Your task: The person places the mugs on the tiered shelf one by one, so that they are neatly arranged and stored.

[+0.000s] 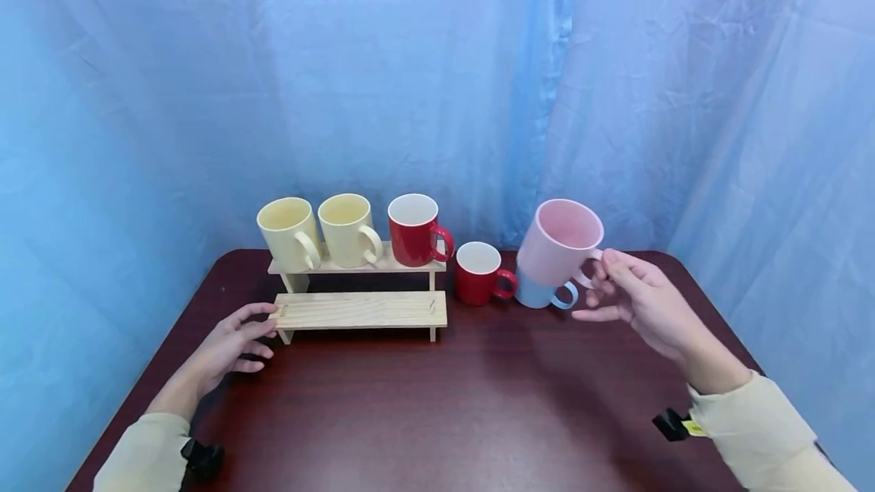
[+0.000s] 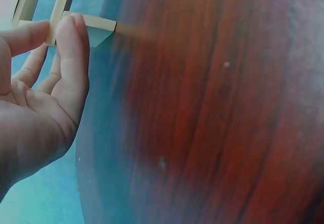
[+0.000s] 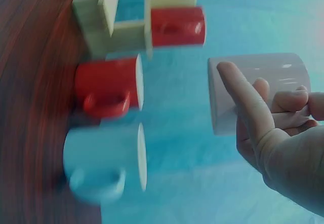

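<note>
A pink mug [image 1: 557, 249] is held in the air by its handle in my right hand [image 1: 645, 302]. Behind and below it, partly hidden, stands a light blue mug [image 3: 104, 155]. My left hand [image 1: 232, 344] pinches the left end of the lower board of a two-step wooden rack [image 1: 362, 311]; thumb and forefinger meet its edge in the left wrist view. On the upper step stand two pale yellow mugs [image 1: 290, 238] and a red mug [image 1: 410, 241] with a white inside. A second red mug [image 1: 473, 283] stands on the table right of the rack.
The dark red-brown wooden table [image 1: 410, 408] spreads out in front of the rack. Light blue curtains [image 1: 342, 82] hang behind and at both sides. A black wrist device [image 1: 203, 459] sits at the left sleeve.
</note>
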{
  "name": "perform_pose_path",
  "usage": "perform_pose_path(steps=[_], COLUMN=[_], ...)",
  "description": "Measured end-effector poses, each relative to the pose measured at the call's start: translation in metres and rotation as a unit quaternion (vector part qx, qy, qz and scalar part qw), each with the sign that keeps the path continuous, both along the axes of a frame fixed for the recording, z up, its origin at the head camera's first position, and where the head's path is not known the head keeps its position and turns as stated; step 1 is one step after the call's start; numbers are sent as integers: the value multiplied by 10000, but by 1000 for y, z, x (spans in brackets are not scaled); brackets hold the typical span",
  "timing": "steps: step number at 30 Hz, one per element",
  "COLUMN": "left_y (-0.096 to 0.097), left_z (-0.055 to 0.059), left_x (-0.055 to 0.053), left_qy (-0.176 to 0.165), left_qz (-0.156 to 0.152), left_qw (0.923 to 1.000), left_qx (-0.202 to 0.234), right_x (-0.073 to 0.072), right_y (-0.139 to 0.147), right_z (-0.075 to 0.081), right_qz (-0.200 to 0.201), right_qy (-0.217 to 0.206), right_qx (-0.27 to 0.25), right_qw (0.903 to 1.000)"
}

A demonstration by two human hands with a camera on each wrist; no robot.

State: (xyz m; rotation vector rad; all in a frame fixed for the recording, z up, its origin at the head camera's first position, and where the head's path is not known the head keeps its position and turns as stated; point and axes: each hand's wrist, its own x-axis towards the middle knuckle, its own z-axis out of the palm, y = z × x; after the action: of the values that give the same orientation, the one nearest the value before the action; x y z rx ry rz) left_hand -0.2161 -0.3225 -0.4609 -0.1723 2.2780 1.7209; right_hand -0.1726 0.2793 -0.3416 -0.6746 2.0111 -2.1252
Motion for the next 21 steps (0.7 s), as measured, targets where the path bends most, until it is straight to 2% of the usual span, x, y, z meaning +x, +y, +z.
perform_pose_path(steps=[4, 9, 15, 21], left_y=[0, -3, -5, -2], left_z=[1, 6, 6, 4], left_x=[2, 2, 3, 4], left_qy=[36, 84, -5, 346], left_qz=[-70, -242, -199, -294], left_qw=[9999, 9993, 9997, 9983], left_qx=[-95, -277, -134, -353], right_x=[-1, -6, -11, -18], right_y=[-31, -74, -129, -184], right_z=[1, -6, -16, -25], right_qz=[206, 373, 721, 1004], right_qy=[-151, -433, -674, -985], right_qx=[11, 33, -22, -238], right_qw=[9997, 9984, 9951, 9898])
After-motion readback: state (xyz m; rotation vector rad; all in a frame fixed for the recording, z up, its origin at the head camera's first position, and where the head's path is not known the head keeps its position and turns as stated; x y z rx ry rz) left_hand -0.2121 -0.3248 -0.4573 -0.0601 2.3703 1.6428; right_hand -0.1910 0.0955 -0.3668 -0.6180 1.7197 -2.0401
